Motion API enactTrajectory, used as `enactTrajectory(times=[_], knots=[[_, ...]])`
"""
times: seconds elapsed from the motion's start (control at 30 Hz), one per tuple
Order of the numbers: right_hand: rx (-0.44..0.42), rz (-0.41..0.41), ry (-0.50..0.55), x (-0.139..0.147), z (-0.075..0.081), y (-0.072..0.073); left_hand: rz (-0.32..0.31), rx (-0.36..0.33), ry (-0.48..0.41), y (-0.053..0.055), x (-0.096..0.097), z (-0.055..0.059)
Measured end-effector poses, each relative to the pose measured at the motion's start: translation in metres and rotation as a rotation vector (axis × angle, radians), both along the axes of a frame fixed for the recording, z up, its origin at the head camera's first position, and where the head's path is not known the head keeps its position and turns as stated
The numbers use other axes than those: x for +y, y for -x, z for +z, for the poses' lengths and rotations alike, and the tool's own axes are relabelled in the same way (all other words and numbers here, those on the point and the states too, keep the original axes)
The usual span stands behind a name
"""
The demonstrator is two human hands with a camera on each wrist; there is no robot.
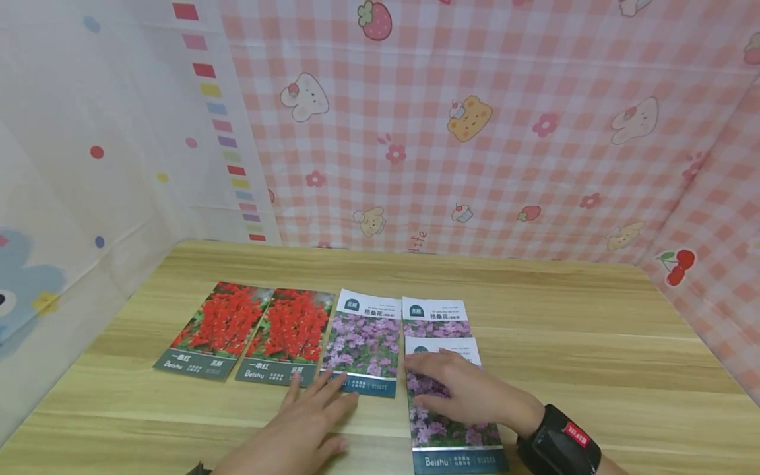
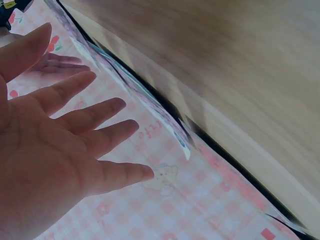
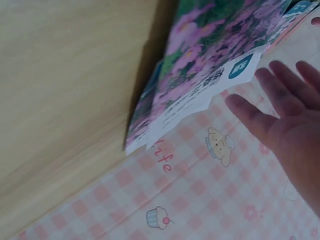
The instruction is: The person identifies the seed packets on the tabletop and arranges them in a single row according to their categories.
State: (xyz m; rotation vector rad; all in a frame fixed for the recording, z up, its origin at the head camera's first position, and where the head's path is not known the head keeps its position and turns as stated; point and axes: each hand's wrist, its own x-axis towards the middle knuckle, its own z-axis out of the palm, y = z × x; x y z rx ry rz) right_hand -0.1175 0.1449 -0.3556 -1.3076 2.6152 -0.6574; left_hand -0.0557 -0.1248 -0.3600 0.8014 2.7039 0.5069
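My left hand (image 1: 309, 422) has its fingers spread, the tips at the lower edges of a red-flower seed packet (image 1: 293, 323) and a purple-flower seed packet (image 1: 362, 346). In the left wrist view that hand (image 2: 55, 140) shows straight, separated fingers and holds nothing. My right hand (image 1: 463, 389) lies over the nearest purple-flower packet (image 1: 457, 435), covering part of its picture. Extended fingers of the right hand (image 3: 295, 115) appear in the right wrist view beside the packet (image 3: 210, 60); whether they press it I cannot tell. This packet overlaps another purple-flower packet (image 1: 436, 310) behind it.
A second red-flower packet (image 1: 214, 326) lies at the left end of the row. All the packets lie flat on a wood-grain table (image 1: 564, 330). A pink checked cloth (image 1: 505, 165) hangs behind the table. A black band (image 1: 558, 439) circles the right wrist.
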Motion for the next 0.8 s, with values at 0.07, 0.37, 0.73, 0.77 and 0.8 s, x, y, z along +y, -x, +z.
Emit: enactTrajectory(times=[0.07, 0.37, 0.73, 0.77, 0.8], knots=[[0.008, -0.025, 0.02, 0.003, -0.001, 0.0, -0.007, 0.006, -0.003, 0.0, 0.003, 0.0], [0.09, -0.125, 0.043, 0.018, -0.003, -0.008, -0.071, 0.016, 0.04, 0.0, 0.019, 0.002], [0.151, -0.239, 0.038, 0.036, -0.01, -0.019, -0.156, 0.034, 0.053, 0.001, 0.038, 0.002], [0.159, -0.249, 0.044, 0.037, -0.01, -0.02, -0.163, 0.04, 0.049, 0.001, 0.04, 0.002], [0.168, -0.26, 0.05, 0.039, -0.01, -0.022, -0.171, 0.052, 0.047, 0.001, 0.042, 0.002]])
